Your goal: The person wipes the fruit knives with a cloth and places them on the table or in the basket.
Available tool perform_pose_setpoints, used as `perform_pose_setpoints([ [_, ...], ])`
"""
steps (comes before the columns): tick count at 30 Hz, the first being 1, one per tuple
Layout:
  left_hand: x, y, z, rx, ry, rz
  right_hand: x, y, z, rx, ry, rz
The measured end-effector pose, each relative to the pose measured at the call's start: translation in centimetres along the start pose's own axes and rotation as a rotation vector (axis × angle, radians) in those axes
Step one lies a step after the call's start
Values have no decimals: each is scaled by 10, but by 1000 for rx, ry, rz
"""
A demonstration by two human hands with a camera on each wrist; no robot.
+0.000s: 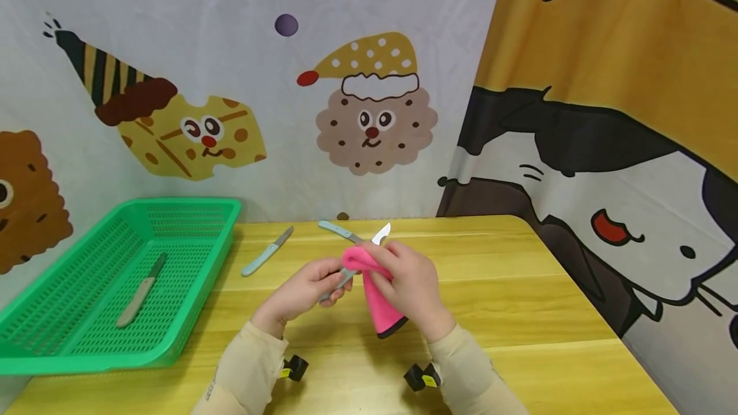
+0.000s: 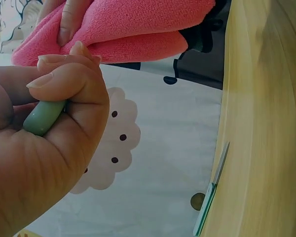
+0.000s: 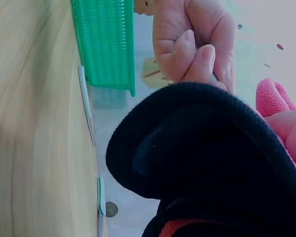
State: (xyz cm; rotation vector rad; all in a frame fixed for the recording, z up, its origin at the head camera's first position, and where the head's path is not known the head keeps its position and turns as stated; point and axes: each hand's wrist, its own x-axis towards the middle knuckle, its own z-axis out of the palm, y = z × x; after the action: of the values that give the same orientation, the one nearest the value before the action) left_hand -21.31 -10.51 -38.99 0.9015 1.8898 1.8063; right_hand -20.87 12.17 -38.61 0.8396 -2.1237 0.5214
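- Our left hand [image 1: 314, 284] grips the handle of the held knife [image 1: 381, 234], fingers curled round it; we judge this steadies it well back from the blade.
- Our right hand [image 1: 409, 277] pinches the pink cloth [image 1: 382, 306], folded about the knife; that layer probably shields our fingers from the edge.
- We see the blade's tip emerge beyond the cloth, aimed between 1 and 2 o'clock, away from us, likely for safety.
- The cloth's dark-edged end hangs loose towards 6 o'clock, perhaps simply spare length.
- From our held knife, one loose knife [image 1: 268, 255] lies at 9 o'clock and another knife [image 1: 339, 230] at 11, both on the surface [image 1: 519, 274], within easy reach, we think.
- Farther out at 9 o'clock, the green basket [image 1: 98, 362] contains a single knife [image 1: 137, 301], apparently kept apart from the others.
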Motion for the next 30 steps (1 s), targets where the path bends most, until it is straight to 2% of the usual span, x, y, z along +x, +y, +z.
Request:
perform_pose_setpoints([
  [12, -1, 1, 3, 32, -44, 7, 1, 24, -21, -93, 50, 158],
  [21, 0, -2, 3, 25, -86, 38, 1, 39, -34, -106, 104, 252],
  [25, 0, -1, 3, 13, -65, 11, 2, 39, -40, -84, 132, 238],
  [30, 0, 0, 2, -11, -33, -21, 5, 31, -40, -49, 119, 147],
])
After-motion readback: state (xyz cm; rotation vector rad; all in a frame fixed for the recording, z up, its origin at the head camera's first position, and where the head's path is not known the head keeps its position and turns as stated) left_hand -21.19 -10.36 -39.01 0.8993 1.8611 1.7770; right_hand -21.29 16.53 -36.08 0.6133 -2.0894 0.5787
